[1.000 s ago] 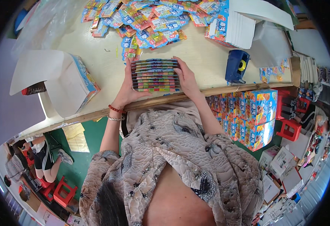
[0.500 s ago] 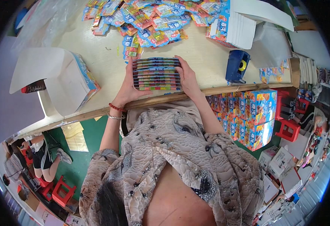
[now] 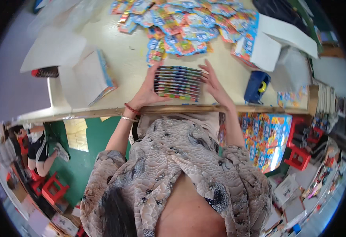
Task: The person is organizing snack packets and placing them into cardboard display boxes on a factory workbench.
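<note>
Change noted against the earlier frames: the stack of colourful packets point(image 3: 177, 83) sits a little farther from the table's near edge, and the right hand point(image 3: 214, 83) has opened, its fingers now spread along the stack's right side rather than wrapped over it. The left hand point(image 3: 147, 91) keeps its place at the stack's left end.

Surface: a pale yellow table point(image 3: 129, 55) with a wooden front edge. The stack lies flat on it, just in from that edge, between both hands. Beyond the stack a loose heap of similar packets point(image 3: 181, 23) spreads across the far side. An open white carton point(image 3: 84, 77) lies to the left, another open carton point(image 3: 266, 43) to the right, and a blue tape dispenser point(image 3: 256, 87) stands just right of the right hand.

Room: green floor below the table, red stools point(image 3: 54, 187) at lower left, a seated person point(image 3: 34, 146) beside them, and blue-and-orange printed boxes point(image 3: 266, 138) stacked under the table's right end.

Hand pose: both forearms reach forward from the patterned sleeves. The left hand is cupped against the stack's left side with the thumb along its near edge, pressing but not enclosing it. The right hand is flat and open, fingertips touching the stack's right edge.
</note>
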A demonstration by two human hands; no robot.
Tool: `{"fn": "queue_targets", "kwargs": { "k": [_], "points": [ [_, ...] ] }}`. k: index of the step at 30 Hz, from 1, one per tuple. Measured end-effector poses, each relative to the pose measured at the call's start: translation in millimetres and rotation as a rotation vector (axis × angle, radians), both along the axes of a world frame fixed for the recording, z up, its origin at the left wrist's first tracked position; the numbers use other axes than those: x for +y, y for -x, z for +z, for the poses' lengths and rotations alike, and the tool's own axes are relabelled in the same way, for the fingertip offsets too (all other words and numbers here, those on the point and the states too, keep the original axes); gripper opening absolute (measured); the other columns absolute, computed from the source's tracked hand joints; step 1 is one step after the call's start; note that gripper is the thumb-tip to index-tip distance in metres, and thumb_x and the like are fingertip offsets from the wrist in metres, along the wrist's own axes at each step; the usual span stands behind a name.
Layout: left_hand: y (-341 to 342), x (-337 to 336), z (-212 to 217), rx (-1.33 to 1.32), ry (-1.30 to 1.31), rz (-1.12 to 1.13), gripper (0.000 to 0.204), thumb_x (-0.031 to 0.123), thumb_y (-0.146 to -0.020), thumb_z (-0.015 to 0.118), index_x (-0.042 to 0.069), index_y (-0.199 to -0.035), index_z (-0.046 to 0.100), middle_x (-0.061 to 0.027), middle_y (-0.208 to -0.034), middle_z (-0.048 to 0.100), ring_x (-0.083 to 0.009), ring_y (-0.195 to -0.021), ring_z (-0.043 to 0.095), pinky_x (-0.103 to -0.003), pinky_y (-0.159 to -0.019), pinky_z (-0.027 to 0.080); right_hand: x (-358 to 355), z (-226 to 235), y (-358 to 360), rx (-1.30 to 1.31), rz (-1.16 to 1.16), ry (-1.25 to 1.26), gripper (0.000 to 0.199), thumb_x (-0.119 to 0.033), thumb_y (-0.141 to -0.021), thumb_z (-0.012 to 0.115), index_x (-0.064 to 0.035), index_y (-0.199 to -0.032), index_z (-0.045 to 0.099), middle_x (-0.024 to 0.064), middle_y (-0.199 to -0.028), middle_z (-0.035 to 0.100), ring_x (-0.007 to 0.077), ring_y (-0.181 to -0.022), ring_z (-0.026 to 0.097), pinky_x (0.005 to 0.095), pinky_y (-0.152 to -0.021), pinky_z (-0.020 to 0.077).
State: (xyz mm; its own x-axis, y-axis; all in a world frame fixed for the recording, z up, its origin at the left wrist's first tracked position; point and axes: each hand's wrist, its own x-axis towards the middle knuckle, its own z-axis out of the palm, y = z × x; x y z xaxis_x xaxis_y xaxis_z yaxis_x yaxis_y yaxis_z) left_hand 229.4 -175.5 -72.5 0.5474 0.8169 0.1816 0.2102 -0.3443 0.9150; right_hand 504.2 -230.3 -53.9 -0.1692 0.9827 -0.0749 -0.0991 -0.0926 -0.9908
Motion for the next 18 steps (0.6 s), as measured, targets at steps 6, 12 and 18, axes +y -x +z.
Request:
{"fn": "queue_targets", "kwargs": {
  "k": [6, 12, 18],
  "points": [
    [-1, 5, -3, 0.004, -0.058, -0.103, 0.113, 0.020, -0.057, 0.088, 0.005, -0.145, 0.019, -0.0152, -0.145, 0.027, -0.0277, -0.134, 0.029, -0.036, -0.112, 0.025, 9, 34, 13, -0.899, 0.279, -0.322, 0.117, -0.032, -0.057, 0.086, -0.0042, -0.147, 0.016, 0.0204, -0.139, 0.030, 0.0356, -0.131, 0.033, 0.0393, -0.108, 0.0317],
    [3, 6, 5, -0.013, -0.052, -0.120, 0.107, 0.019, -0.059, 0.087, 0.004, -0.143, 0.021, -0.0177, -0.138, 0.034, -0.0314, -0.128, 0.035, -0.038, -0.108, 0.030, 9, 33, 16, -0.894, 0.254, -0.305, 0.109, -0.023, -0.059, 0.083, -0.0038, -0.145, 0.020, 0.0206, -0.129, 0.034, 0.0370, -0.120, 0.040, 0.0401, -0.103, 0.0368],
    [14, -2, 2, -0.072, -0.036, -0.089, 0.092, 0.017, -0.058, 0.085, 0.003, -0.133, 0.033, -0.0186, -0.125, 0.042, -0.0344, -0.120, 0.042, -0.039, -0.103, 0.036, 12, 36, 25, -0.911, 0.305, -0.281, 0.101, -0.020, -0.055, 0.084, -0.0042, -0.139, 0.028, 0.0205, -0.129, 0.034, 0.0386, -0.122, 0.040, 0.0397, -0.104, 0.0367]
  ]
}}
